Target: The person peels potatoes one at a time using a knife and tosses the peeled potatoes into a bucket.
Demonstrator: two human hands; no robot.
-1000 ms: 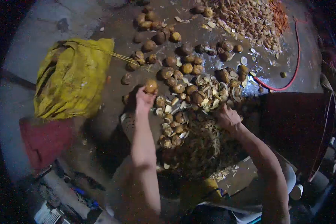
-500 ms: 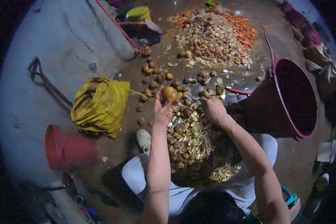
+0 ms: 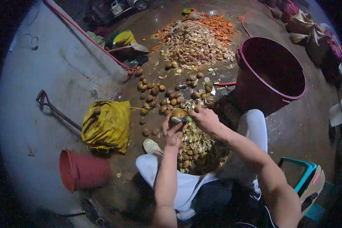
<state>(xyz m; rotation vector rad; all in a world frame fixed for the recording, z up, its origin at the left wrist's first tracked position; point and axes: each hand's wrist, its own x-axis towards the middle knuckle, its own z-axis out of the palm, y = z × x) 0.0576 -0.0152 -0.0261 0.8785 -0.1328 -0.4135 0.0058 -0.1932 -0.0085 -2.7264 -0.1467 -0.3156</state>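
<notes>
My left hand (image 3: 173,131) is wrapped round a round brown root vegetable (image 3: 179,113) that looks like a potato. My right hand (image 3: 206,119) grips the green handle of a knife (image 3: 177,119), whose pale blade lies against the vegetable's near side. Below my hands, between my knees, is a heap of pale peelings (image 3: 197,142) with several brown vegetables in it. More unpeeled vegetables (image 3: 154,91) are scattered on the wet floor beyond my left hand.
A tall dark red bin (image 3: 250,87) stands at right. On the left are a yellow sack (image 3: 106,127), a red bucket (image 3: 89,170) and a long-handled tool (image 3: 59,111) beside a wall. A pile of pale pieces (image 3: 197,43) with orange carrots (image 3: 220,27) lies ahead.
My hands have come together: the knife blade now meets the vegetable, while before they were apart. The vegetable has come lower and nearer, and the camera view has shifted.
</notes>
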